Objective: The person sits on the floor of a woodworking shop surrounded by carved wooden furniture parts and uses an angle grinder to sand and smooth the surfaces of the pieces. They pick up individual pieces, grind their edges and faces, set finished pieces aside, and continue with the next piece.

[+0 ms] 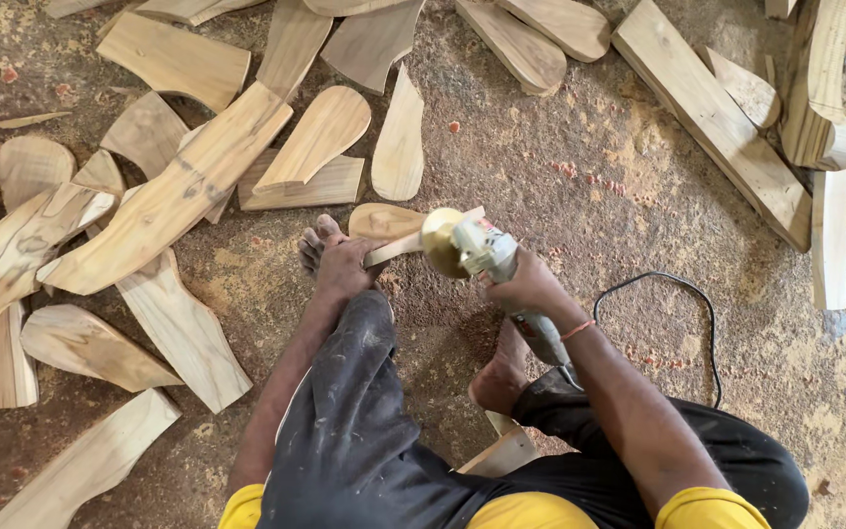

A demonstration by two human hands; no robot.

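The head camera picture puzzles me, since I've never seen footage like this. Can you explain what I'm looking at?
The camera sits on a person's head and looks down at their lap and legs as they sit on a sawdust-covered floor. Their right hand grips a corded angle grinder whose disc meets a paddle-shaped wooden piece. Their left hand reaches beside their foot to steady that piece. Many similar rough-cut wooden blanks lie scattered about.
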